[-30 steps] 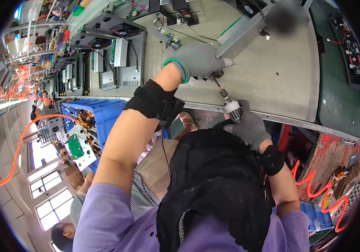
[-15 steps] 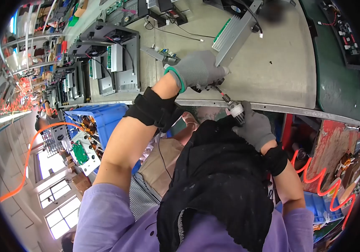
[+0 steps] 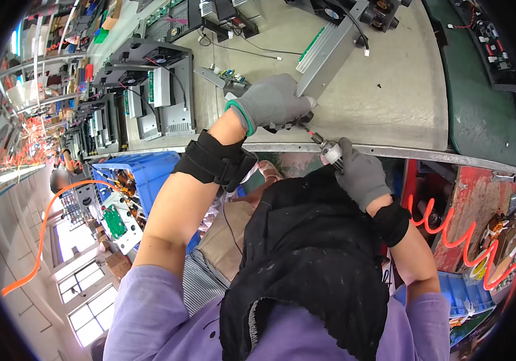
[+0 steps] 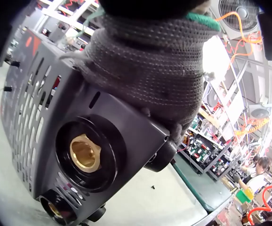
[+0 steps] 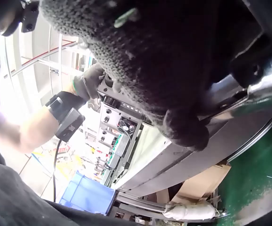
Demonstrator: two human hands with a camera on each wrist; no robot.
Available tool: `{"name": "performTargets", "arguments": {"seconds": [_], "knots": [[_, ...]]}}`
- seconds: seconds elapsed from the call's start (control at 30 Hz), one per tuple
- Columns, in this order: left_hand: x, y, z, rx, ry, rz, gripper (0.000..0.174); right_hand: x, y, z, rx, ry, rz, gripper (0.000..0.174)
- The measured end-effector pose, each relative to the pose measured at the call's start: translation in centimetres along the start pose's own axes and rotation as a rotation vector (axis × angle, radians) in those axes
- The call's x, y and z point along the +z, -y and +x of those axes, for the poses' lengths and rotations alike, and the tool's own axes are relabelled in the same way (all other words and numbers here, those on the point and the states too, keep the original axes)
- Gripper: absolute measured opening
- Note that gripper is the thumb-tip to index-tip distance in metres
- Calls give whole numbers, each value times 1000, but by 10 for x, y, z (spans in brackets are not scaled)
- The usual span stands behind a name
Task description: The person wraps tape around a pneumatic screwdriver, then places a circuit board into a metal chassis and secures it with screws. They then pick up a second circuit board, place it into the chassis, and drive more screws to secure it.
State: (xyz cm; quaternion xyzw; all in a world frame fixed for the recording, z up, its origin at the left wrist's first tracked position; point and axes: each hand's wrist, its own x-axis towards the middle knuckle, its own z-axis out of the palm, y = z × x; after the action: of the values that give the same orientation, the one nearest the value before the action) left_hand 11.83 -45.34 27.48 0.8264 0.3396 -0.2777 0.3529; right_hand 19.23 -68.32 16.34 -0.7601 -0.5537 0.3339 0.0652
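Note:
In a grey glove, the left hand grips the near end of a dark metal housing. The left wrist view shows that hand over the top edge of the housing, whose end panel has round black sockets, one with a brass fitting. The gloved right hand holds a silver power screwdriver at the table's front edge. Its red-marked bit points at the housing end beneath the left hand; whether the tip touches is hidden. The right wrist view shows the dark glove close up.
Other open housings stand at the left of the table. A small circuit board and loose cables lie behind the left hand. A blue crate is below at left, a red coiled hose at right, a parts tray at far right.
The view has shifted slightly. The housing's near end, the left hand and the screwdriver sit closer to the table's front edge than one second ago. Both hands keep their hold.

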Motion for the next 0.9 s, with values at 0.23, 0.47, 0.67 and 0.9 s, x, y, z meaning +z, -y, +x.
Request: {"name": "performTargets", "arguments": {"seconds": [0.23, 0.47, 0.67, 0.9], "knots": [[2, 9, 1, 27, 11, -64, 52, -4, 0, 1, 17, -49, -15, 63], [17, 7, -12, 104, -443, 94, 45, -59, -83, -82, 316, -467, 227, 38], [30, 45, -17, -177, -1287, 128, 63, -42, -276, -184, 651, -562, -205, 48], [56, 69, 0, -536, -1182, -617, 64, -110, -202, -60, 357, -508, -54, 46]]}}
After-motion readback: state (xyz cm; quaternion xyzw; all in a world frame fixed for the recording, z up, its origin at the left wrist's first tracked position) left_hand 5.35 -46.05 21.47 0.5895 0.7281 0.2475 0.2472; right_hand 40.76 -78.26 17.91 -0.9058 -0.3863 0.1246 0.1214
